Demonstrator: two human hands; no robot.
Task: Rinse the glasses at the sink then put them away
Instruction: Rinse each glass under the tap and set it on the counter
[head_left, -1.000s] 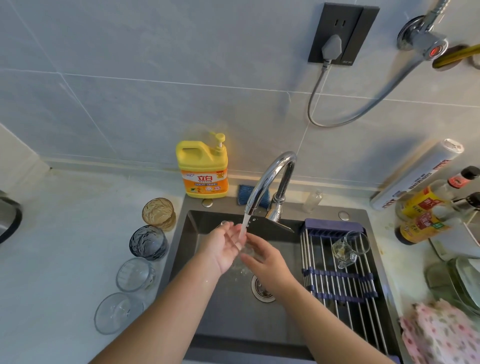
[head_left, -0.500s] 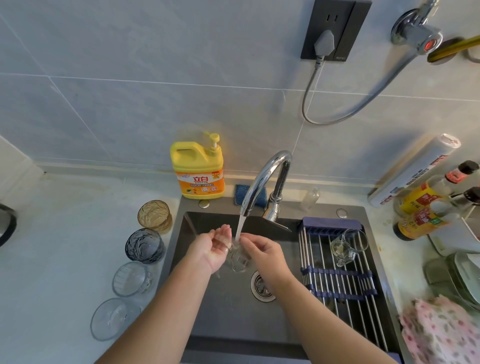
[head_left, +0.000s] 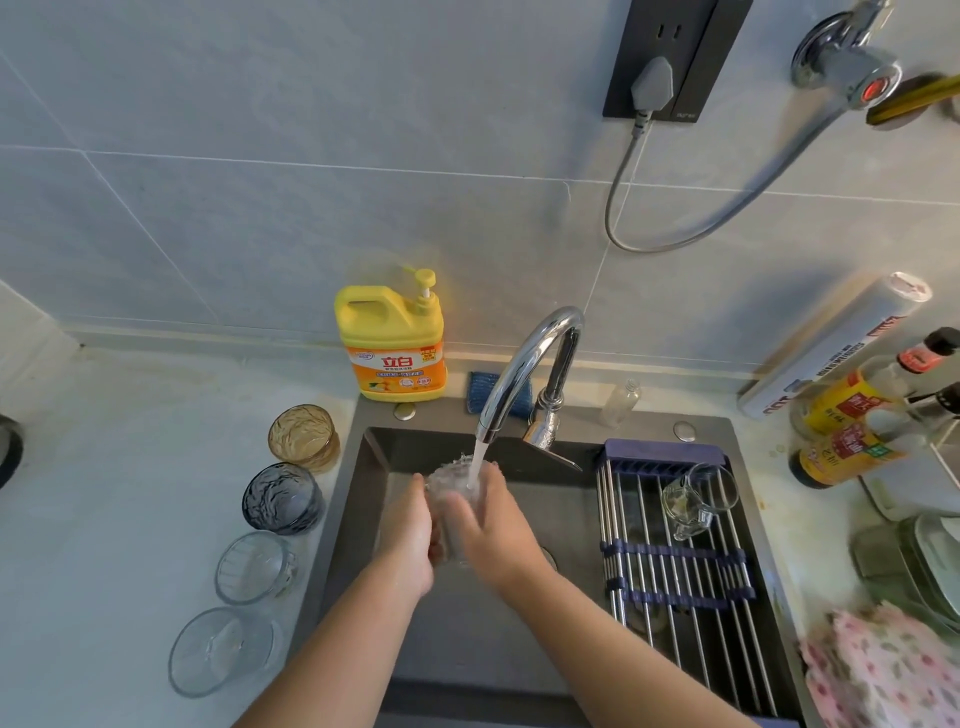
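Both hands (head_left: 457, 530) clasp a clear glass (head_left: 451, 480) under the tap's stream (head_left: 477, 462); wet, it could slip into the sink (head_left: 374, 499).

head-worn view, steeply down, sink (head_left: 395, 452) close

The soap bottle (head_left: 390, 338) is yellow with an orange label, and the sponge (head_left: 479, 393) is blue. The gold glass (head_left: 303, 438) and the dark blue glass (head_left: 280, 498) both have wavy lines. The cloth (head_left: 883, 670) is pink with flowers.
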